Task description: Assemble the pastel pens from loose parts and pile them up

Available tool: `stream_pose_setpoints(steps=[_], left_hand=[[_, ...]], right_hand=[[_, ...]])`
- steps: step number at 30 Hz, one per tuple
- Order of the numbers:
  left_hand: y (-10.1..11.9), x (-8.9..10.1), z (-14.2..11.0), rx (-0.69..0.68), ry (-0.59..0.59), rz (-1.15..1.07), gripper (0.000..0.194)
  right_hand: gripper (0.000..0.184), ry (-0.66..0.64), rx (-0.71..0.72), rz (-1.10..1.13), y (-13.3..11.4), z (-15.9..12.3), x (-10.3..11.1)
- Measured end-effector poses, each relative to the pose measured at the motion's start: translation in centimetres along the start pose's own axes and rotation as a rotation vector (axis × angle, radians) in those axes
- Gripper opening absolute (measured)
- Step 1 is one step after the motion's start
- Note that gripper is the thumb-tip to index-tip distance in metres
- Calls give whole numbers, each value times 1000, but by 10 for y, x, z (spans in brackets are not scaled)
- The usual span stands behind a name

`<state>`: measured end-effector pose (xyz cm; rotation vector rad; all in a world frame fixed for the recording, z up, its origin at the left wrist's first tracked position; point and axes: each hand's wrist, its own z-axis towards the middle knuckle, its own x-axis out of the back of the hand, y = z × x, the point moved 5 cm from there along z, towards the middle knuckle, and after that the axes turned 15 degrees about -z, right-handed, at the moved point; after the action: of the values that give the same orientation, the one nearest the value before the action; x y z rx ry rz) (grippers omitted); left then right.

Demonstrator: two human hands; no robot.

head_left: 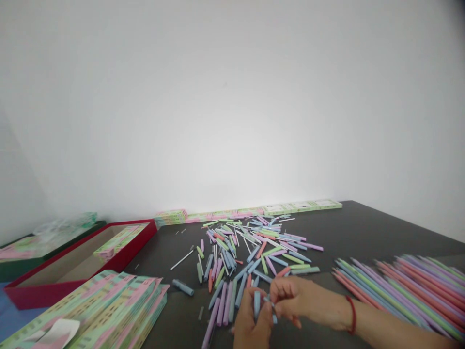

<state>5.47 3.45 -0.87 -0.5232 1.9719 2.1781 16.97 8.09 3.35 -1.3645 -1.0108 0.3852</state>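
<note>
My left hand (250, 327) is closed around a short blue pen part (257, 304), which stands up between thumb and fingers. Close beside it, my right hand (296, 299) has its fingertips pinched together at the left thumb; what they grip is too small and blurred to name. A red cord circles the right wrist. Just beyond both hands lies a loose heap of pastel pen parts and thin white refills. Several purple barrels (221, 304) lie next to my left hand. A blue pen part (183, 287) rests apart to the left.
Rows of long pastel pens (403, 291) lie at the right. Printed flat boxes (119, 310) are stacked at the front left. Behind them sit a red open box (47, 286) and a green box (69, 245) with clear plastic. More printed boxes (301, 207) line the wall.
</note>
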Motion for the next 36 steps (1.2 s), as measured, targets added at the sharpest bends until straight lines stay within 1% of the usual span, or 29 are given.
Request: stream_pose_setpoints(steps=[3,5,6,8,9,10,11,13,15,17,19,21,23,27,30,33,36], left_hand=[[3,-1,1,-41,10,6,23],[4,-1,2,-39,28,1,24],[4,-1,2,-33,39,4,24],[4,-1,2,-28,53,29,21],[3,-1,1,-35,46,49,19],[3,-2,1,-50,25,73,17],[3,-3,1,-73,-4,104,16],[3,-6,0,-111,-67,166,12],[3,-7,-1,-130,-109,205,11],[4,-9,-2,-118,-125,200,12],[4,-11,-3,-65,-131,167,12],[3,-12,-5,13,-131,130,11],[2,-13,-6,65,-126,94,11],[3,-15,-8,84,-125,53,13],[4,-14,-7,89,-124,42,15],[2,-10,-4,96,-103,-2,18],[1,-7,0,102,-82,-83,23]], right_hand=[[9,-1,-16,30,0,-3,-6],[11,-73,-51,-22,-2,2,-3],[12,-115,-52,-119,-4,7,0],[18,-140,-24,-418,-8,21,12],[22,-88,0,-617,-11,31,20],[22,-11,8,-732,-14,43,28],[22,48,14,-801,-17,56,33],[17,128,46,-920,-24,87,35],[16,180,86,-1045,-33,121,29],[17,184,113,-1156,-42,154,18],[22,148,124,-1246,-47,182,7],[27,106,126,-1309,-50,200,-2],[29,73,126,-1344,-50,211,-7],[29,45,125,-1341,-51,213,-6],[25,78,121,-1262,-57,201,3],[16,176,115,-1110,-63,170,17],[9,268,88,-906,-57,114,26]])
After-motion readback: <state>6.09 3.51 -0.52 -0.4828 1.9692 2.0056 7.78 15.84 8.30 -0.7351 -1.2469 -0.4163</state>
